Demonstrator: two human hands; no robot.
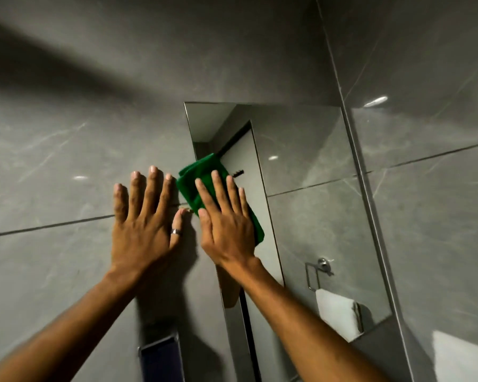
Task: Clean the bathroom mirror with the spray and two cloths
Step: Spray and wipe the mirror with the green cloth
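Observation:
A rectangular mirror [301, 150] hangs on the grey tiled wall. My right hand [226, 224] lies flat, fingers spread, and presses a folded green cloth [196, 175] against the mirror's left edge. My left hand [144, 219], a ring on its thumb, rests flat and open on the tiles just left of the mirror, holding nothing. No spray bottle or second cloth is in view.
The mirror reflects a door, a metal towel ring [319, 271] and a white towel [340, 312]. A dark object in a metal holder [162, 357] sits on the wall below my left arm. A wall corner [375, 216] runs down right of the mirror.

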